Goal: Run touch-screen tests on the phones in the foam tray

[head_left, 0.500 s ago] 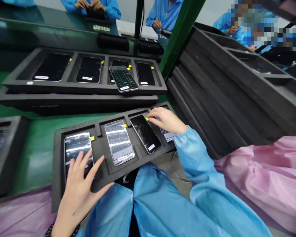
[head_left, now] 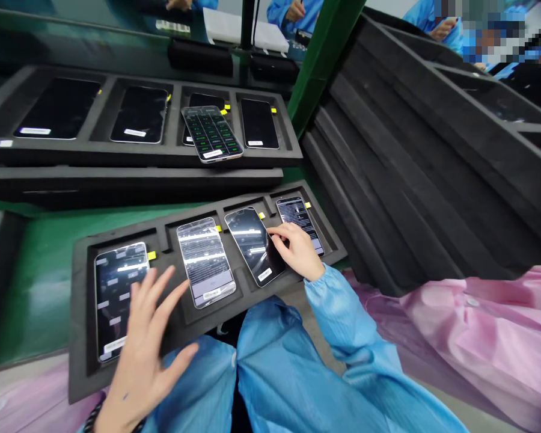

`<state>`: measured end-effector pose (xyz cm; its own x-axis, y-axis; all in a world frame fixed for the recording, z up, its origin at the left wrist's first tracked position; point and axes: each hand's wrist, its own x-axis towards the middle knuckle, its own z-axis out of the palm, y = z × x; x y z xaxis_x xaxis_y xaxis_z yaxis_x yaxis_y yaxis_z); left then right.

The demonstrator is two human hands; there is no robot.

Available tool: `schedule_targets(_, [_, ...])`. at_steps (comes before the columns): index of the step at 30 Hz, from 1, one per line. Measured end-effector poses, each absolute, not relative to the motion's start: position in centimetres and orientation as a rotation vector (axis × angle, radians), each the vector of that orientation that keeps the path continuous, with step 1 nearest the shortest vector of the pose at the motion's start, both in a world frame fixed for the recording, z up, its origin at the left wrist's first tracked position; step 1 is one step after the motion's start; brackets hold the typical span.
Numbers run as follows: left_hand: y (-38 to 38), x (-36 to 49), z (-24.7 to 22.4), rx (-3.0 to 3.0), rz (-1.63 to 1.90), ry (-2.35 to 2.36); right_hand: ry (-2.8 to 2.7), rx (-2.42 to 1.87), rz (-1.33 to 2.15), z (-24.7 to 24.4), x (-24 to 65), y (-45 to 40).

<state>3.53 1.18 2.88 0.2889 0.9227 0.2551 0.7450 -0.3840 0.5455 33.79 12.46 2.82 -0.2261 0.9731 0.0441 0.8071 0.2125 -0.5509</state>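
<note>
A black foam tray [head_left: 162, 343] holds several smartphones, one per compartment. My left hand [head_left: 151, 343] is open with fingers spread, over the right side of the leftmost smartphone [head_left: 110, 300] and the tray beside it. Right of it lies a smartphone with a lit text screen [head_left: 206, 261]. My right hand [head_left: 297, 248] has its thumb and index finger closed at the right edge of a dark-screened smartphone [head_left: 247, 237], which lies slanted in its compartment. The rightmost smartphone [head_left: 297, 213] shows text. Yellow tabs stick out from the phones' upper right corners.
Behind, stacked foam trays [head_left: 135, 157] hold more phones; one phone with a green grid [head_left: 213, 133] lies across another. Tall stacked black trays [head_left: 388, 150] stand right of a green post [head_left: 324, 66]. Pink garments [head_left: 487, 325] flank me. Co-workers in blue sit across the bench.
My right hand has moved down and left from the rightmost phone to the dark phone's edge. My left hand has shifted off the leftmost phone's middle. The view has moved slightly.
</note>
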Motion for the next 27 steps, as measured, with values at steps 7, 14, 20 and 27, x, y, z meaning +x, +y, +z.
schedule_targets(7, [4.3,11.8,1.7,2.313,0.630,1.395,-2.093,-1.618,0.611,2.9,34.0,12.4])
schedule_targets(14, [4.6,11.8,2.0,2.240,0.551,1.332,-2.129,-1.540,0.631,3.1,33.9,12.4])
schedule_targets(20, [4.7,12.4,1.9,2.202,0.551,1.362,-2.048,-1.563,0.617,2.8,34.0,12.4])
schedule_targets(27, [5.5,13.6,2.6,2.195,0.602,1.252,-2.012,-1.465,0.426,3.7,35.3,11.9])
